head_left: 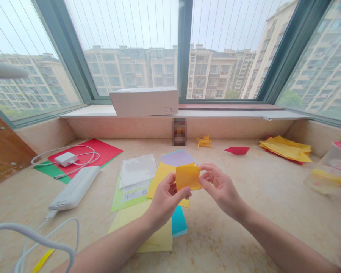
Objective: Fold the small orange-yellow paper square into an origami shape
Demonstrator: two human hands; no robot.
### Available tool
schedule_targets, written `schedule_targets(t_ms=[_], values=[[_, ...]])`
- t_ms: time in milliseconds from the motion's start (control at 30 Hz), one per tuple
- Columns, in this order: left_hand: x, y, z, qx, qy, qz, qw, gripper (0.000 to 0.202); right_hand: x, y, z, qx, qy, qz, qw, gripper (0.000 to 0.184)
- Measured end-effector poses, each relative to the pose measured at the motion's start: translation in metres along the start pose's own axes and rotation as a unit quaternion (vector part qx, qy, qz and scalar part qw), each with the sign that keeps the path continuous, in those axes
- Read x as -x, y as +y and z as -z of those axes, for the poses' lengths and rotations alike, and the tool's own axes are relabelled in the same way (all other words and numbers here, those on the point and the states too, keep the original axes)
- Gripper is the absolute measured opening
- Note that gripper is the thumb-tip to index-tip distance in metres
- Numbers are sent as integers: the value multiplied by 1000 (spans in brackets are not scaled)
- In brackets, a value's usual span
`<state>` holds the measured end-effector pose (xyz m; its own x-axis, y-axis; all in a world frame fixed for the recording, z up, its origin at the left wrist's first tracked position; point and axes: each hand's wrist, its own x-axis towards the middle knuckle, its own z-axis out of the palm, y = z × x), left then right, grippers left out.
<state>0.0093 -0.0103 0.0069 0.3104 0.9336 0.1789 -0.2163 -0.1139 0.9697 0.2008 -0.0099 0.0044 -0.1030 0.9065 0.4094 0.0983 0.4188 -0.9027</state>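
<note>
Head view, both hands [166, 199] [220, 185] pinching orange paper [187, 176], paper stack [159, 227] beneath, possibly power bank [75, 188] left.

Two hands, left hand [165, 199] and right hand [220, 187], at lower centre. One white box [144, 101] at upper centre. One power bank [75, 187] and one charger [66, 159] at left. One plastic container [333, 167] at right.

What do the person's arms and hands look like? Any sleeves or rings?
Both forearms are bare, with no sleeves showing. The left hand and the right hand wear no gloves, and no rings, watch or bracelet can be seen. The fingernails look short and plain.
</note>
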Motion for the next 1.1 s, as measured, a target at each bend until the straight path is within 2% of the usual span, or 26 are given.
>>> schedule_targets(t_ms=[500, 1100], values=[[-1, 11, -3, -7, 19, 7, 1000, 33, -3, 12, 0, -10, -17, 11, 1000, 23], [1, 8, -2, 3, 17, 14, 1000, 33, -2, 12, 0, 8, -5, 27, 1000, 22]])
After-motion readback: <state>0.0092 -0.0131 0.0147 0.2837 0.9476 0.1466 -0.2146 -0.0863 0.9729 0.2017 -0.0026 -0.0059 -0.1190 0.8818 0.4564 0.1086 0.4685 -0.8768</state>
